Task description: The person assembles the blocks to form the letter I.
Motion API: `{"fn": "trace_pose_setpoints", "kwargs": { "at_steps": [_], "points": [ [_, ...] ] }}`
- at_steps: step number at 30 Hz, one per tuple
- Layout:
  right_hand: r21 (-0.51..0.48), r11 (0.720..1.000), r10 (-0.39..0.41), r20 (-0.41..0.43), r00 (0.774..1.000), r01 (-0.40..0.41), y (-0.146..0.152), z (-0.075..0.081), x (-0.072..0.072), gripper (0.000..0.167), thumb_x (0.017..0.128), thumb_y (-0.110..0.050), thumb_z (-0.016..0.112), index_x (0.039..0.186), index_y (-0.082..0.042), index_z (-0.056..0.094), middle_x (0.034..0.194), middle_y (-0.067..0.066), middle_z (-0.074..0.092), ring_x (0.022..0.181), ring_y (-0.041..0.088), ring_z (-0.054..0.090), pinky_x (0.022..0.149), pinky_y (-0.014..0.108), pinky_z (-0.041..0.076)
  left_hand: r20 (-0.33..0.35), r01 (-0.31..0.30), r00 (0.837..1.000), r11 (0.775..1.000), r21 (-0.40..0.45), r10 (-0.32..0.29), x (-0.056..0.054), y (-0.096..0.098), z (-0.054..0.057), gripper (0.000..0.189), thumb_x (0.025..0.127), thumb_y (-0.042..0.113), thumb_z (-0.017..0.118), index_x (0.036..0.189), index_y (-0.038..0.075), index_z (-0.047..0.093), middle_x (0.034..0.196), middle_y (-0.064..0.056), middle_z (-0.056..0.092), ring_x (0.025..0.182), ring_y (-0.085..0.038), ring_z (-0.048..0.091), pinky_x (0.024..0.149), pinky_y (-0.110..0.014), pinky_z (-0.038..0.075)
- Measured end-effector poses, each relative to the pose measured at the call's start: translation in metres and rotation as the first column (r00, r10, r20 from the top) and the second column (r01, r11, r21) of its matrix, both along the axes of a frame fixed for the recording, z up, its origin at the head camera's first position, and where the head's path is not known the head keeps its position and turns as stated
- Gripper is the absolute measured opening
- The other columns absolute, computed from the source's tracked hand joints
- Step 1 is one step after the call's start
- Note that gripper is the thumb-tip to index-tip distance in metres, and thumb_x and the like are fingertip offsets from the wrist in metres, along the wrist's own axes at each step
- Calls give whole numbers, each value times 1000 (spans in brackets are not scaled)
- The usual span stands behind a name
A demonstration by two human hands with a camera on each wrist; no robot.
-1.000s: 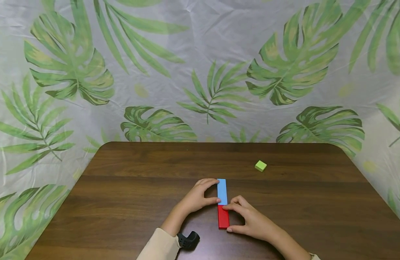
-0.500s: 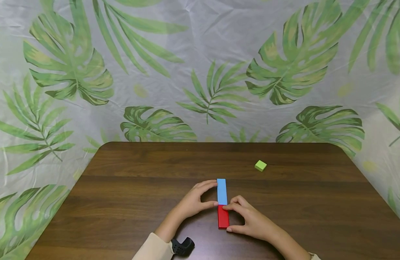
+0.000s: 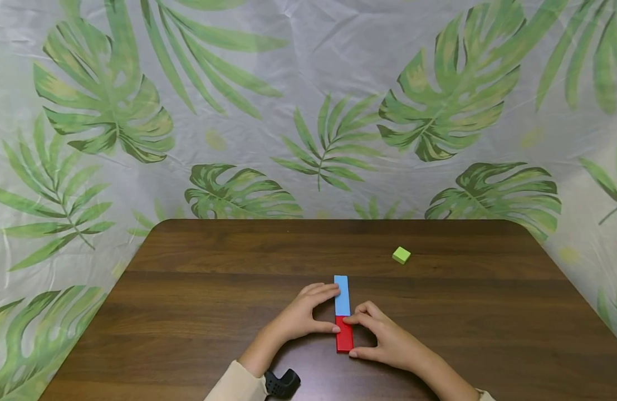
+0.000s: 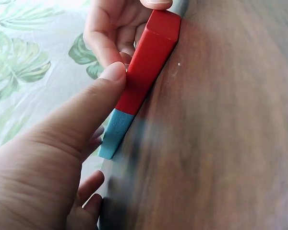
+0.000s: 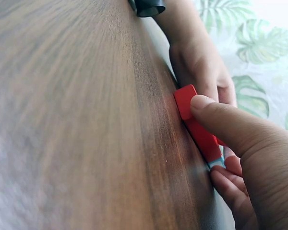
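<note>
One blue block [image 3: 343,303], one red block [image 3: 345,340], between spread left fingers [image 3: 325,293], spread right fingers [image 3: 362,319]

Left hand [image 3: 299,316] and right hand [image 3: 387,338] hem in red block [image 3: 344,340]; free tabletop [image 3: 439,284] surrounds green block [image 3: 401,255]

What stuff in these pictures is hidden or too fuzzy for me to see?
Light-blue block: right wrist view, mostly hidden behind the right hand.
Right sleeve: head view, cut off by the bottom edge.
Tabletop wood grain: left wrist view, lost in blur.
</note>
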State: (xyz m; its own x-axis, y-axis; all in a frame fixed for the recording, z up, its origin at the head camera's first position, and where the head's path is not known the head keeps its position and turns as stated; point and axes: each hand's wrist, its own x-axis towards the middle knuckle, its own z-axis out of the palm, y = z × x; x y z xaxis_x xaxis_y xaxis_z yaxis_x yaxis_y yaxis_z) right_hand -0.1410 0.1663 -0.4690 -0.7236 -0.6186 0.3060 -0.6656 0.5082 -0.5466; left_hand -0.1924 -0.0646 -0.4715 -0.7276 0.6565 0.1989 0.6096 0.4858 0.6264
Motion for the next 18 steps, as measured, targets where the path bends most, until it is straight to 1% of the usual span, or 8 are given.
{"fn": "trace_pose_setpoints", "kwargs": {
  "at_steps": [6,10,15,18],
  "points": [
    [4,1000,2,1,1000,-2,0,0,0,48,77,-41,69,118,-20,56,108,-12,39,97,8,44,80,27,44,-1,-3,1000,1000,-4,3,0,0,-1,69,74,45,69,131,14,48,138,4,38,127,-23,28,100,-44,27],
    [-14,1000,3,-3,1000,-3,0,0,0,48,77,-41,68,119,-20,55,109,-11,39,97,9,46,80,27,44,3,-3,1000,1000,-4,3,0,0,-1,69,74,45,69,132,14,47,138,5,38,127,-23,28,100,-43,27],
    [-88,996,9,-19,1000,-11,-1,1,-2,48,80,-33,67,121,-12,52,115,-6,42,99,13,49,82,28,45,-4,-3,1000,1000,1,3,0,0,-2,69,74,46,69,131,14,48,138,3,38,126,-24,29,99,-44,28],
    [-108,994,-21,-33,999,18,-1,2,-4,52,80,-31,69,123,-10,50,119,-5,45,105,13,47,85,31,44,-9,-4,1000,1000,3,4,0,0,-2,69,74,47,69,131,14,48,138,3,39,126,-24,30,99,-44,28]
  ]
}}
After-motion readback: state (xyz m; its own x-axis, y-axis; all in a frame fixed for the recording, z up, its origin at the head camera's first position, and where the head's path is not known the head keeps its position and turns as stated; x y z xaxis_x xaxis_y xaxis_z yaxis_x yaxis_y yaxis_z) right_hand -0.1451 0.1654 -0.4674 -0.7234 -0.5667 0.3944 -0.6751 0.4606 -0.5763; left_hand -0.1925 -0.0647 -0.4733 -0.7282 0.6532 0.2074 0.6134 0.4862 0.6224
